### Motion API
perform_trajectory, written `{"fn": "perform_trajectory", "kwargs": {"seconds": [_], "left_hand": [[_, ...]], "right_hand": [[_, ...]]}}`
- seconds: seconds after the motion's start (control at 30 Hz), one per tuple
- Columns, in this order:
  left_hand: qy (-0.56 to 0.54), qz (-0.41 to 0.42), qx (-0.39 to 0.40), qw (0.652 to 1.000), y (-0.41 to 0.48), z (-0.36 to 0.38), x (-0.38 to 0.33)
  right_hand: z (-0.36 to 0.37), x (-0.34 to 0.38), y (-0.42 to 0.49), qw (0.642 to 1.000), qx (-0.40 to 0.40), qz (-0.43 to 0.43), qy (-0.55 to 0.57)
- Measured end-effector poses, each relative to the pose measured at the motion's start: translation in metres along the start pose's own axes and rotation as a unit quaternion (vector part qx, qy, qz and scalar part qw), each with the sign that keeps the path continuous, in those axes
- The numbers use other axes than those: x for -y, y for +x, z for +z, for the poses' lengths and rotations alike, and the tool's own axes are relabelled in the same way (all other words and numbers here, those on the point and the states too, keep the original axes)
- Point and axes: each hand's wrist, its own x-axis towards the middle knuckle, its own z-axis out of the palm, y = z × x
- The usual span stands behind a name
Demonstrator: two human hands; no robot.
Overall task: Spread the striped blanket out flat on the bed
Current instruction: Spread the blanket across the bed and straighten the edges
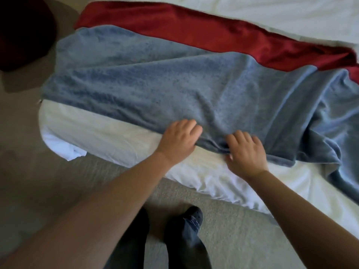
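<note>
The striped blanket (155,84), in broad blue and red bands, lies across the bed (116,136). I judge the job a little over half done. The stretch toward my left is opened out and fairly smooth, red band at the far side. Toward my right it is rumpled into deep folds and slumps over the bed's edge.

My left hand (179,139) is on the near hem, its fingers (191,127) curled into the cloth and gripping it. My right hand (245,152) rests on the same hem just beside it. Those fingers are bent over the edge, but I cannot tell whether they pinch it or only press.

The bunched right side has yet to be drawn out and the creases near my hands smoothed.

White bedding (252,14) lies beyond the red band. A dark red object (23,32) sits on the carpet (58,181), well apart. My shoes (191,218) are close to the bed. Nothing blocks the cloth.
</note>
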Motion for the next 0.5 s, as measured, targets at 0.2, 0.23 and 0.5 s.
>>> {"fn": "perform_trajectory", "kwargs": {"seconds": [0.2, 0.23, 0.5], "left_hand": [[0.102, -0.034, 0.013, 0.994, -0.044, -0.019, 0.104], [0.116, -0.046, 0.012, 0.992, -0.05, -0.021, 0.121], [0.182, -0.124, -0.08, 0.972, -0.091, -0.033, 0.252]], "right_hand": [[-0.002, 0.105, 0.06, 0.988, -0.078, -0.12, 0.053], [-0.002, 0.123, 0.07, 0.989, -0.068, -0.116, 0.058], [0.011, 0.209, 0.139, 0.998, 0.028, 0.025, 0.043]]}}
